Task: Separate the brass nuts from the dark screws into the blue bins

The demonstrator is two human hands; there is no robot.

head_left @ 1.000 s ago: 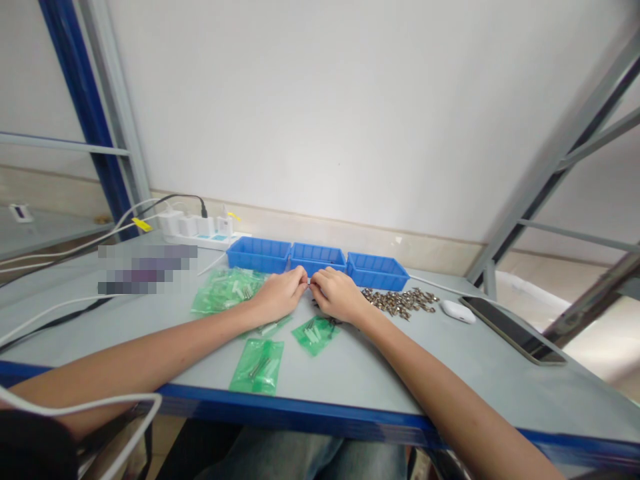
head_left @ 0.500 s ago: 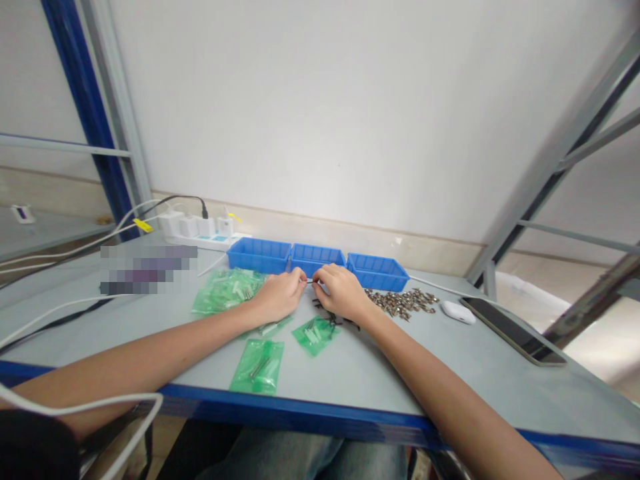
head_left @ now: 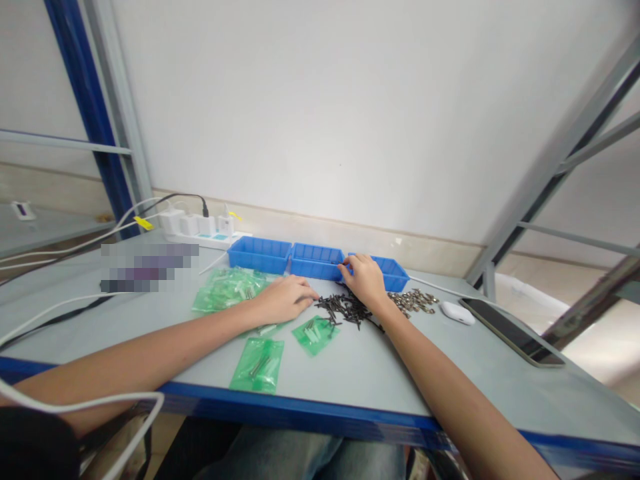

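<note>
My right hand (head_left: 366, 281) is raised above a pile of black screws (head_left: 346, 308), at the front of the middle blue bin (head_left: 316, 270). Its thumb and forefinger pinch a small dark piece that looks like a black screw. My left hand (head_left: 284, 299) rests low at the pile's left edge, fingers stretched toward the screws and slightly apart. Beneath and behind the left wrist lie green plastic bags (head_left: 225, 293) with pale and metal pieces inside. Two small green bags, one nearer the edge (head_left: 257, 367) and one beside the screws (head_left: 313, 335), hold screws and pale plugs.
A left blue bin (head_left: 259, 257) and a right blue bin (head_left: 395, 273) flank the middle one along the wall. Brassy metal pieces (head_left: 415, 301), a white earbud case (head_left: 457, 313) and a phone (head_left: 510, 332) lie rightward. A power strip (head_left: 200, 241) with cables stands back left.
My hands were together holding a thin dark piece between them. Now they are apart: the right has moved right and up to the bins, the left has lowered to the screw pile.
</note>
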